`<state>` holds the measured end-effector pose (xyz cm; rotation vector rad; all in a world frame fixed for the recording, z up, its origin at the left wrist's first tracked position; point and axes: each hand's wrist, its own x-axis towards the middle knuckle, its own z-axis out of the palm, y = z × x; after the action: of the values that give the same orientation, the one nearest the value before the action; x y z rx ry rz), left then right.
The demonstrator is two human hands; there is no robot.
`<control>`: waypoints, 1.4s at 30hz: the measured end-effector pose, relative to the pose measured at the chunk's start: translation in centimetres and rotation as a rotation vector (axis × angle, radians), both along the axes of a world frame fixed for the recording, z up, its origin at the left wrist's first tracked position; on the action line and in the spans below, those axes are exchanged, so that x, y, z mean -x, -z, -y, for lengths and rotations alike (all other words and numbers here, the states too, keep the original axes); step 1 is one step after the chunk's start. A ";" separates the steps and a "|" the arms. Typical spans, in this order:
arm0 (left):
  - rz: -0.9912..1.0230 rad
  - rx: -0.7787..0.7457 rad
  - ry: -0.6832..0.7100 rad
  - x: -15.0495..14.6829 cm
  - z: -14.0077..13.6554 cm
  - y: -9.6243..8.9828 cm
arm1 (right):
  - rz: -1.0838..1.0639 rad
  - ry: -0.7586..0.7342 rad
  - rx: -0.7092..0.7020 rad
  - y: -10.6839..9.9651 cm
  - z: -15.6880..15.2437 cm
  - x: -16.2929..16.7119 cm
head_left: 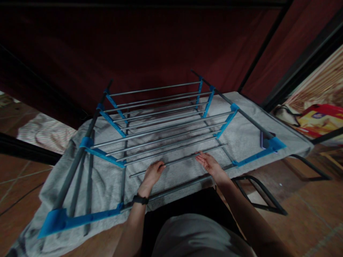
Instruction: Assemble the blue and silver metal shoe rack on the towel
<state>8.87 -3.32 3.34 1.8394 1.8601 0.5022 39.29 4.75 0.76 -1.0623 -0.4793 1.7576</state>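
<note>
A thin loose metal rod (pixel 180 160) lies crosswise between my hands, both of its ends free. My left hand (pixel 154 172) is closed around it left of its middle, a dark band on the wrist. Further right, the fingers of my right hand (pixel 207 162) pinch the same rod. Around and beyond the hands stands a partly built clothes drying rack with grey tubes and blue plastic brackets (pixel 105 157). Several thin rods span between its brackets. Closest to my body, a thicker grey tube (pixel 182 184) joins the two front blue corner pieces.
The rack rests on a grey blanket (pixel 241 126) over a raised surface. Several loose grey tubes (pixel 88 189) lie at left. A dark phone-like object (pixel 264 140) is by the right corner piece. Black metal loops (pixel 261 194) stick out at right above the tiled floor. Dark red fabric (pixel 150 43) hangs behind.
</note>
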 end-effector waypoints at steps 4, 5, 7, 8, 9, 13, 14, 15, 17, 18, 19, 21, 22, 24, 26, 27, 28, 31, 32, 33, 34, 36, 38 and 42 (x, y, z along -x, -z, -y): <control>0.004 0.014 -0.013 -0.1 0.1 -0.3 | -0.032 0.023 0.022 -0.2 0.1 0.0; 0.010 0.012 -0.014 -0.2 0.1 -0.4 | -0.031 0.024 0.025 -0.2 0.1 0.1; 0.019 0.010 -0.019 -0.2 0.2 -0.6 | -0.027 0.023 0.031 -0.4 0.1 0.1; 0.018 0.014 -0.023 -0.3 0.2 -0.7 | -0.026 0.023 0.039 -0.4 0.0 0.1; 0.014 0.024 -0.027 -0.3 0.2 -0.7 | -0.027 0.024 0.045 -0.4 0.0 0.1; -0.002 0.036 -0.032 -0.3 0.3 -0.8 | -0.033 0.020 0.046 -0.4 0.0 0.1; 0.003 0.025 -0.030 -0.3 0.3 -0.7 | -0.038 0.019 0.041 -0.4 0.1 0.1; 0.010 0.016 -0.028 -0.3 0.2 -0.6 | -0.044 0.019 0.034 -0.3 0.1 0.1; 0.020 0.009 -0.032 -0.2 0.1 -0.4 | -0.057 0.024 0.026 -0.3 0.1 0.1; 0.022 0.010 -0.036 -0.2 0.1 -0.3 | -0.062 0.025 0.025 -0.3 0.2 0.1; 0.023 0.012 -0.040 -0.2 0.1 -0.3 | -0.064 0.028 0.026 -0.2 0.2 0.1; 0.029 0.011 -0.047 -0.3 0.1 -0.3 | -0.065 0.032 0.034 -0.2 0.2 0.1; 0.031 0.009 -0.048 -0.3 0.1 -0.3 | -0.066 0.034 0.036 -0.2 0.2 0.1; 0.023 0.010 -0.048 -0.4 0.1 -0.5 | -0.068 0.036 0.037 -0.2 0.1 0.1; 0.004 0.018 -0.045 -0.4 0.1 -0.8 | -0.067 0.030 0.036 -0.1 0.1 0.1; -0.004 0.022 -0.042 -0.5 0.1 -0.8 | -0.064 0.027 0.036 -0.1 0.1 0.1; -0.008 0.025 -0.040 -0.5 0.1 -0.9 | -0.061 0.025 0.035 0.0 0.1 0.1; -0.008 0.031 -0.047 -0.5 0.1 -1.0 | -0.055 0.028 0.034 0.1 0.0 0.1; -0.007 0.031 -0.054 -0.5 0.1 -1.0 | -0.054 0.029 0.034 0.1 0.0 0.1; -0.006 0.032 -0.060 -0.5 0.0 -1.0 | -0.051 0.029 0.033 0.1 0.0 0.1; -0.004 0.034 -0.064 -0.4 0.0 -1.0 | -0.049 0.028 0.031 0.1 0.0 0.1; -0.005 0.040 -0.072 -0.4 0.0 -0.9 | -0.047 0.027 0.029 0.1 0.0 0.1; -0.008 0.045 -0.076 -0.3 -0.1 -0.8 | -0.047 0.026 0.028 0.1 0.1 0.1; -0.001 0.043 -0.068 -0.2 -0.1 -0.6 | -0.052 0.035 0.026 0.1 0.1 0.1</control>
<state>9.06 -3.18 3.96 1.7539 1.9251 0.4815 39.15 4.66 0.63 -1.0346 -0.4042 1.7607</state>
